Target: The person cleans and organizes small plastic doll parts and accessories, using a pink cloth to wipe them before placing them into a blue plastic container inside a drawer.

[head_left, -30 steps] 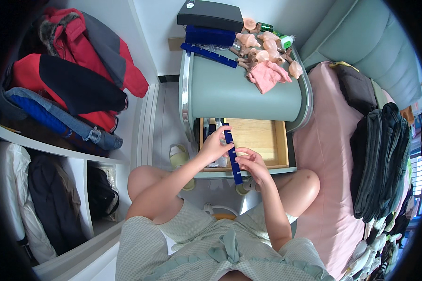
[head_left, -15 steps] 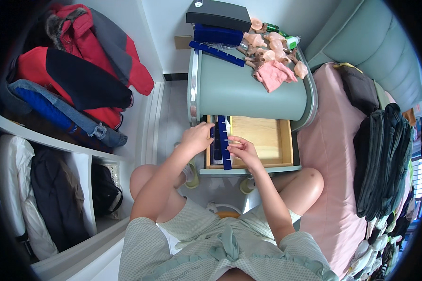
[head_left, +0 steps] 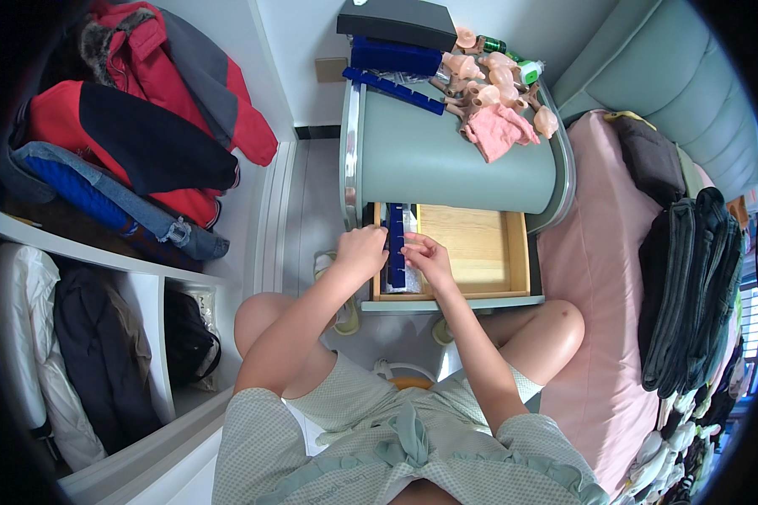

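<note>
A blue notched drawer divider (head_left: 397, 246) stands lengthwise along the left part of the open wooden drawer (head_left: 472, 244). My right hand (head_left: 431, 263) has its thumb and fingertips against the divider's right edge, pinching it. On the other side my left hand (head_left: 363, 251) is closed at the drawer's left wall, fingers curled down; what they grip is hidden. Dark items and clear plastic packaging (head_left: 411, 279) lie beside and under the divider.
The drawer belongs to a green nightstand (head_left: 455, 172). On top are another blue divider (head_left: 393, 91), a black box (head_left: 397, 23), pale suction cups (head_left: 503, 77) and a pink cloth (head_left: 499, 132). A pink bed (head_left: 594, 252) flanks it right; a wardrobe with clothes (head_left: 135, 151) stands left.
The blue divider's near end has dropped from over the drawer front to inside the drawer, and the strip now runs straight. Both hands have shifted only slightly with it.
</note>
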